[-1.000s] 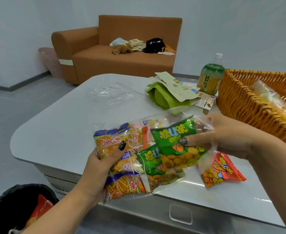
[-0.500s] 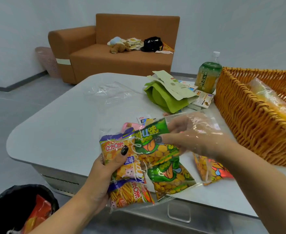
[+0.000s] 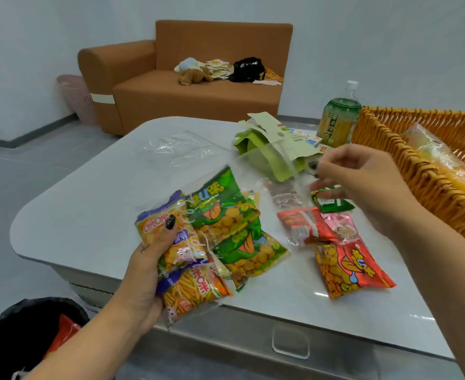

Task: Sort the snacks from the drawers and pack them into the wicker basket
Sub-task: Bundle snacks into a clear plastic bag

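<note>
Two hands busy: left hand [image 3: 154, 259] grips clear plastic bag of orange and green snack packets [image 3: 215, 237]; right hand [image 3: 363, 185] pinches bag's open edge (blurred). Woven orange wicker basket [image 3: 407, 165] lies right, nearer right hand.

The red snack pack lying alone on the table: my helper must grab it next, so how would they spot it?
Start at the wicker basket on the right of the white table. In front of it, near the table's front edge, lies the red snack pack. It is the biggest loose pack, red with yellow biscuits, lying free of both hands.
</note>
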`<state>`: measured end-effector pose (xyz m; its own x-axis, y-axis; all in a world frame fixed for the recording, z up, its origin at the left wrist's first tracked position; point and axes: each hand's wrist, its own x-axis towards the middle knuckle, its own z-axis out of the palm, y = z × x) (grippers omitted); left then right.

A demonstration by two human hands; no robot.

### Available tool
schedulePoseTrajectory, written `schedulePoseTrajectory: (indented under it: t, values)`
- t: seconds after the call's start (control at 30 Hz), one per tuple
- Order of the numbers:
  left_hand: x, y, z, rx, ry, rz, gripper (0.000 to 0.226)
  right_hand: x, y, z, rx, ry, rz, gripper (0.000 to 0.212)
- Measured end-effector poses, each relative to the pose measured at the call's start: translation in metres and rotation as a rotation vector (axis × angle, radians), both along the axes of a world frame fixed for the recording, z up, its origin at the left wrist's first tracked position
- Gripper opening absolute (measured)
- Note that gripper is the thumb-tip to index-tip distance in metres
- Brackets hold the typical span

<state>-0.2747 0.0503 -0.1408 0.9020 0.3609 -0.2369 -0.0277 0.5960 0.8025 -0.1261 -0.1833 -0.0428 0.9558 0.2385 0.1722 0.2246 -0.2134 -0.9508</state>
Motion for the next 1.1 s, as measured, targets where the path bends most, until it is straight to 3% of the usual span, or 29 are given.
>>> schedulePoseTrajectory:
  t: [0.07,0.13,0.3,0.4,0.57,0.83,0.97,1.1]
  values:
    - [0.001,0.005,-0.001,-0.040,-0.025,0.024,0.036,0.025,-0.013,-0.020,-0.068,-0.001,-0.194,0.007]
    - [0.002,0.007,-0.001,-0.059,-0.016,0.028,0.026,0.045,-0.023,-0.046,-0.281,-0.003,-0.328,0.011]
    - [0.002,0.009,-0.002,-0.047,0.039,0.072,0.052,0.068,-0.013,-0.085,-0.542,-0.063,-0.305,0.048]
    - [0.003,0.011,-0.003,-0.037,0.043,0.077,0.046,0.087,-0.005,-0.105,-0.685,-0.090,-0.292,0.055]
    - [0.003,0.008,-0.002,-0.021,0.040,0.075,0.047,0.121,-0.004,-0.112,-0.929,0.043,-0.251,0.081]
    - [0.004,0.010,0.001,-0.015,0.035,0.084,0.041,0.117,-0.007,-0.108,-1.266,-0.241,-0.282,0.048]
    - [0.006,0.007,0.002,0.004,0.040,0.082,0.046,0.101,-0.007,-0.095,-1.141,-0.280,-0.368,0.037]
    - [0.006,0.004,0.004,-0.003,0.045,0.071,0.070,0.082,-0.002,-0.062,-0.670,-0.203,-0.430,0.052]
